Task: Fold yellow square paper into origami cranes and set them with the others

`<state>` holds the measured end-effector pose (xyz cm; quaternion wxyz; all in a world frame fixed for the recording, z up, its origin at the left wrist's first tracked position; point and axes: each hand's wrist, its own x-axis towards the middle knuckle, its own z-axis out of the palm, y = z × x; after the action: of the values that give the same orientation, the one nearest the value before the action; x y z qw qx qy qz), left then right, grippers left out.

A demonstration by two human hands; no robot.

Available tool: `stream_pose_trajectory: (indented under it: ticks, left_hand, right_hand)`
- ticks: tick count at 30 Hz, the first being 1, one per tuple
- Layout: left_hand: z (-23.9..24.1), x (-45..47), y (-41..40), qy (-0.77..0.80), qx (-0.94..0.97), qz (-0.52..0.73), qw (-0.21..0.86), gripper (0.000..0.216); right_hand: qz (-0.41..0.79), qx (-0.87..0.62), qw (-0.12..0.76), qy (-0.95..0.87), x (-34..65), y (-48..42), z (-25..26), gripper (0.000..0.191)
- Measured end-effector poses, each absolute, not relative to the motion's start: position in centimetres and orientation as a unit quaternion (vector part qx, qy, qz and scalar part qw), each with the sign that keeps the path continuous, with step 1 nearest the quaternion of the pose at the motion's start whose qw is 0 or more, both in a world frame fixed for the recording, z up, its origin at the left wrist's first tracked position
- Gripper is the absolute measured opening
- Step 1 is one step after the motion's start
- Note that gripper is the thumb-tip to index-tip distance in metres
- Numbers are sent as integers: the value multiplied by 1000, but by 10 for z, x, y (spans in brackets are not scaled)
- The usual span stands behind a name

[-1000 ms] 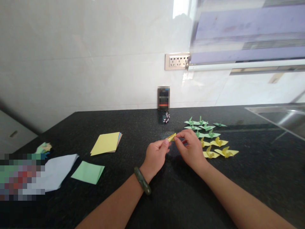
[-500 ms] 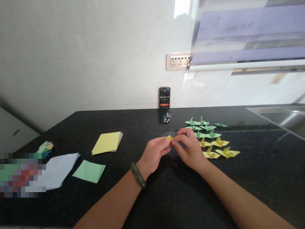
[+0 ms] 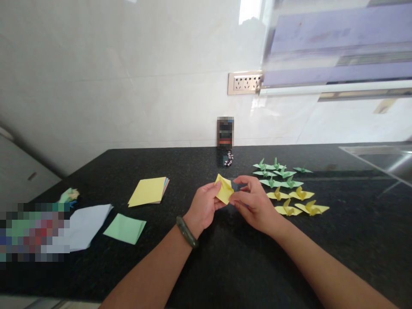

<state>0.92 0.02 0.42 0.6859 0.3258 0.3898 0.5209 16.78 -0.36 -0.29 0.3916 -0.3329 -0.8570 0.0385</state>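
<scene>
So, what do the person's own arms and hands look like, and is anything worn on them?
Both forearms are bare, with no sleeves in view. The left hand and right hand have no gloves, and I see no rings. On the left wrist sits a rounded, dark green bangle.

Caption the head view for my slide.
The left hand and right hand pinch a folded yellow paper over the counter, paper cranes beside them.
</scene>
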Motion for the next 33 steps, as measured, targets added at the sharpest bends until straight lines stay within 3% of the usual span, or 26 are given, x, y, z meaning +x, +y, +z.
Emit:
stream_pose_trajectory:
  ticks: [3,6,10,12,15,19,25,33]
  left_hand:
    - [3,9,1,393,362,536,654,24]
    - [2,10,-1,412,425,542,596,29]
    - [1,14,-6,427,493,507,563,31]
    - [1,16,-8,416,511,485,575,33]
    - [0,17,-8,404,521,461,595,35]
    - [-1,15,-5,434,507,468,580,47]
    - [0,10,-5,408,600,417,547,33]
    - [10,11,-5,364,366,451,728,39]
  right_hand:
    - [72,-321,393,-859,166,-6,1,12]
    - [135,-341,448,-816,161,-8,1,1]
    - [221,-431,505,-714,157,-5,-4,22]
    - [249,-467,498,-687,157,-1,-7,25]
    - [251,-469,476,-701,159,1,-9,11]
    - [263,-464,475,-700,162,1,-6,16]
    - [303,-447,468,-699,162,1,-1,21]
    - [384,-471,498,-619,165,3,-1,26]
